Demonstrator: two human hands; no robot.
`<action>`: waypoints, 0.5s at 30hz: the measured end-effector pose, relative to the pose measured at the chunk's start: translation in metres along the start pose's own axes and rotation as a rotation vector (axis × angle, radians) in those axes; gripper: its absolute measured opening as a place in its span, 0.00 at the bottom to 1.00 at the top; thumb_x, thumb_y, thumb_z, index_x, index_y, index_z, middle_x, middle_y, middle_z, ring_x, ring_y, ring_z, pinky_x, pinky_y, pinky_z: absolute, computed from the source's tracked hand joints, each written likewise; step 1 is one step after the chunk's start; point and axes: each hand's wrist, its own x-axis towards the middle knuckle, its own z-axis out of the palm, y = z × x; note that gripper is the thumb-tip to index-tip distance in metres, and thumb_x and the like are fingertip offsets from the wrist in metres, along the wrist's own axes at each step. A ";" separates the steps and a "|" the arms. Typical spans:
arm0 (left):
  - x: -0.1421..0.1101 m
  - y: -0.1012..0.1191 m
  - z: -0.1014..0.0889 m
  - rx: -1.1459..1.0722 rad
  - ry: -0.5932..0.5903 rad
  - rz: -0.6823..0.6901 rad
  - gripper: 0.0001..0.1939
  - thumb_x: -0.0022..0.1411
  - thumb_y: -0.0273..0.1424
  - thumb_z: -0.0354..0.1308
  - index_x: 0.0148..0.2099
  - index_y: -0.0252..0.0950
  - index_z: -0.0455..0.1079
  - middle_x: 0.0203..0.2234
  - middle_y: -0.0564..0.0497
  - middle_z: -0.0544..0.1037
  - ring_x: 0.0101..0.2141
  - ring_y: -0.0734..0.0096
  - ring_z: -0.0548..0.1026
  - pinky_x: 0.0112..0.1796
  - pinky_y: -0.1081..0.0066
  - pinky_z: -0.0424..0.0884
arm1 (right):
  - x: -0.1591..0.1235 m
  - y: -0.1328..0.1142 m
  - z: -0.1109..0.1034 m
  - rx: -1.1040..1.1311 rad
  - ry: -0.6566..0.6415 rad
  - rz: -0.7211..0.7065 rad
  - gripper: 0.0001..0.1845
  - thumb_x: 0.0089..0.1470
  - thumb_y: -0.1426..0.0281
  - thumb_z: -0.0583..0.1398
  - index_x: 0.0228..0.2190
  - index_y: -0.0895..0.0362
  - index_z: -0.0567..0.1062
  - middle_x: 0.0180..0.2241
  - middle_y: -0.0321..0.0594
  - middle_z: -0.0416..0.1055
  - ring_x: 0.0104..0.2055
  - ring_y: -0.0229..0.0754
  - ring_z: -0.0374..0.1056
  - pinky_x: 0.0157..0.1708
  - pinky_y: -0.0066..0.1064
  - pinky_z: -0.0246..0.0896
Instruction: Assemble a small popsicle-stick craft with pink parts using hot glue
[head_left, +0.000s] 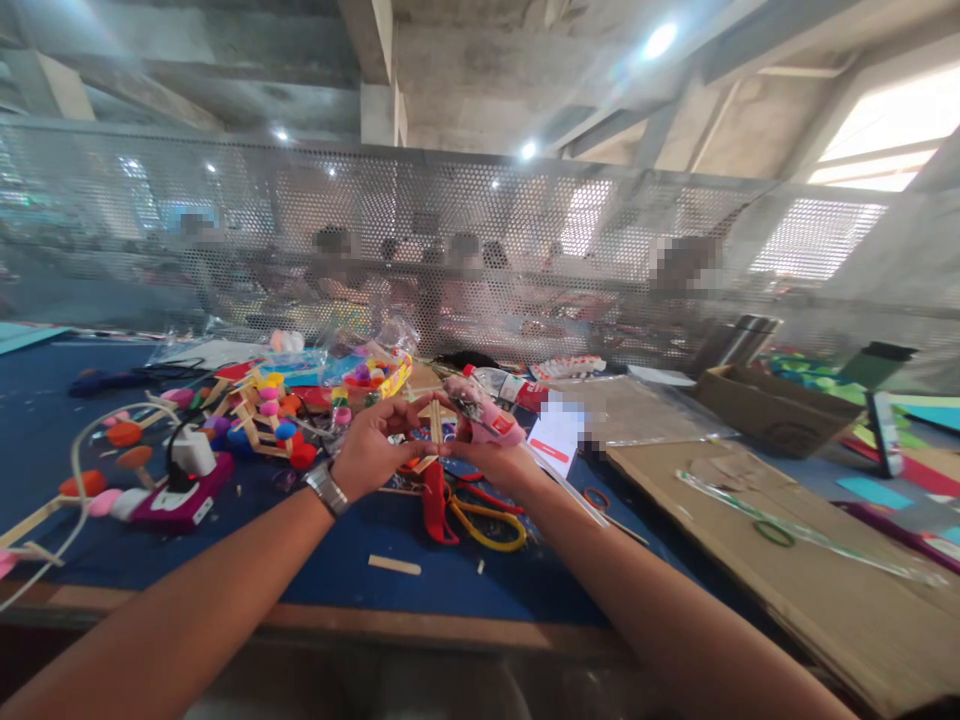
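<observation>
A small piece made of wooden craft sticks (436, 425) is held up between my two hands over the middle of the table. My left hand (379, 438), with a metal watch on its wrist, pinches its left side. On the other side my right hand (491, 455) has its thumb at the lower end of the piece. A pink item with a red label (499, 420) shows over my right hand; whether that hand holds it I cannot tell. Below lie a red tool with a handle (437, 505) and scissors with yellow handles (491, 528). A loose craft stick (394, 565) lies near the front edge.
To the left are a purple power strip (184, 495) with a white plug and a stick structure with coloured pompoms (266, 415). A phone with a lit screen (553, 435) lies beyond my right wrist. Cardboard (720, 530) and an open box (780, 405) occupy the right side.
</observation>
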 end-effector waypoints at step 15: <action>0.000 0.000 -0.005 0.118 -0.043 0.037 0.20 0.41 0.37 0.73 0.30 0.34 0.66 0.48 0.36 0.78 0.50 0.49 0.75 0.46 0.58 0.75 | -0.003 -0.009 -0.002 -0.009 0.001 0.044 0.22 0.32 0.60 0.71 0.20 0.55 0.64 0.19 0.28 0.59 0.22 0.32 0.52 0.21 0.28 0.47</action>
